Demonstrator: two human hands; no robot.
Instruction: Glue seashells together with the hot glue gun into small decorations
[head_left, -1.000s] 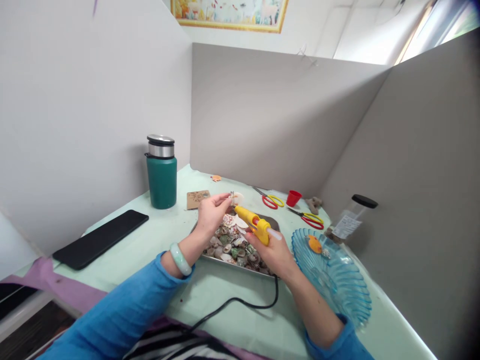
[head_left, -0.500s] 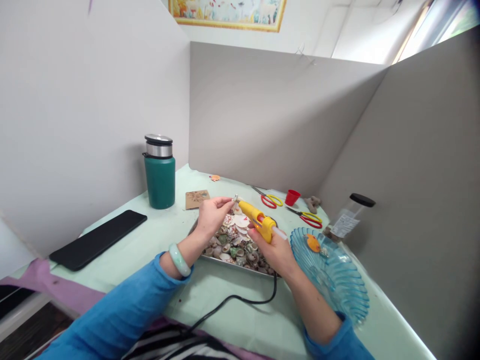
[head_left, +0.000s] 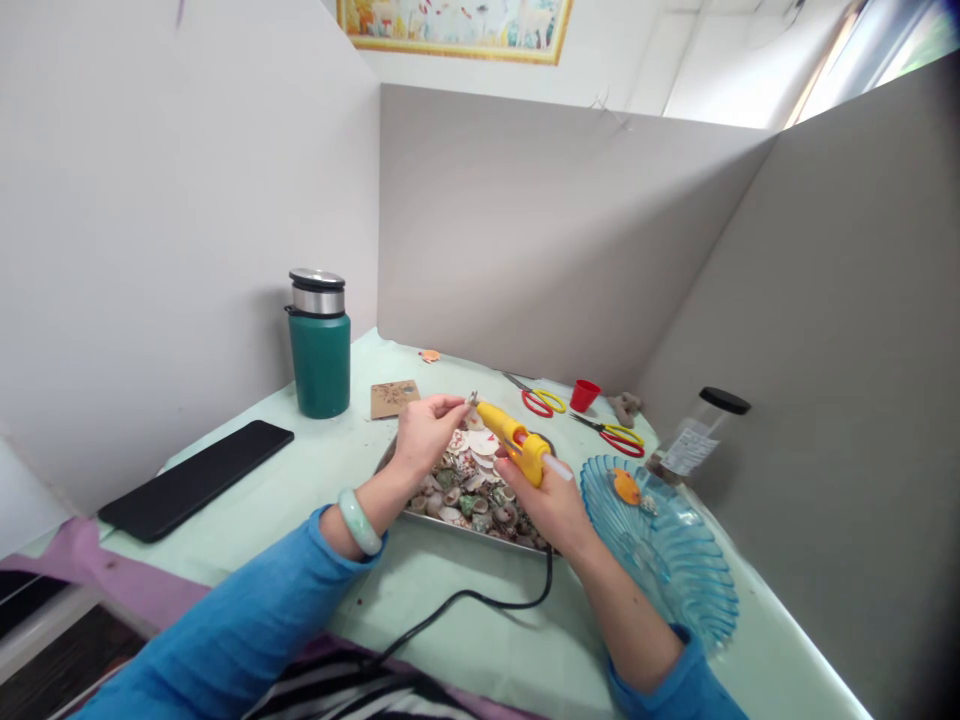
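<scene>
My right hand (head_left: 551,500) is wrapped round the handle of a yellow hot glue gun (head_left: 501,424), whose nozzle points up and to the left. Between the fingertips of my left hand (head_left: 427,435) is pinched a small greyish-white piece (head_left: 472,398), too small to make out fully. The nozzle tip is right at this piece; whether they touch I cannot tell. Beneath both hands lies a metal tray (head_left: 465,530) filled with snail shells (head_left: 480,503) and flat scallop shells (head_left: 480,441). A black cord (head_left: 480,597) runs from near the gun's handle towards my lap.
On the left stand a green bottle (head_left: 320,365) and a long black case (head_left: 199,480). A brown card (head_left: 393,398), red cup (head_left: 585,394) and two pairs of scissors (head_left: 544,402) lie behind the tray. At right are a blue glass plate (head_left: 697,560) and a clear jar (head_left: 694,440).
The small piece in my left fingertips has turned or shifted very slightly at the nozzle. Both hands otherwise stay in the same place.
</scene>
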